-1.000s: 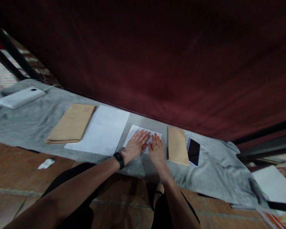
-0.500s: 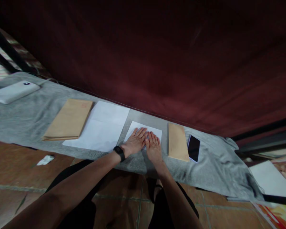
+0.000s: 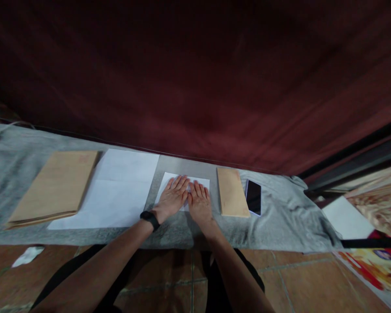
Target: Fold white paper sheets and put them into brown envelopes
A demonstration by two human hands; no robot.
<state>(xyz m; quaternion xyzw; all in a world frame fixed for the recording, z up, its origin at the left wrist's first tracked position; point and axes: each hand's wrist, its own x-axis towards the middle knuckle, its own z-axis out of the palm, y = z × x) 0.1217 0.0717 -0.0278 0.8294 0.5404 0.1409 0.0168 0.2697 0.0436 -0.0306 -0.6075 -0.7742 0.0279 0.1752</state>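
Observation:
Both palms lie flat on a small white sheet of paper (image 3: 163, 184), which looks folded, on a grey cloth. My left hand (image 3: 172, 198), with a black band at the wrist, covers its left and middle part, fingers stretched out. Beside it my right hand (image 3: 200, 204) presses on the right part, fingers extended and nearly touching the left hand's. Left of them is a larger white sheet (image 3: 120, 191) with a crease across it. A stack of brown envelopes (image 3: 57, 182) overlaps that sheet's left side. To the right of my hands is a single brown envelope (image 3: 233, 193).
A phone (image 3: 253, 198) with a dark screen lies right of the single envelope. The grey cloth (image 3: 283, 213) covers the long narrow surface. A dark red curtain (image 3: 195, 87) hangs behind. Crumpled white paper (image 3: 28, 255) is on the tiled floor, and a colourful package (image 3: 374, 269) is at lower right.
The view has turned and shifted, so the things sit lower at the left and the white device there is almost out of view. Both hands remain flat on the small sheet.

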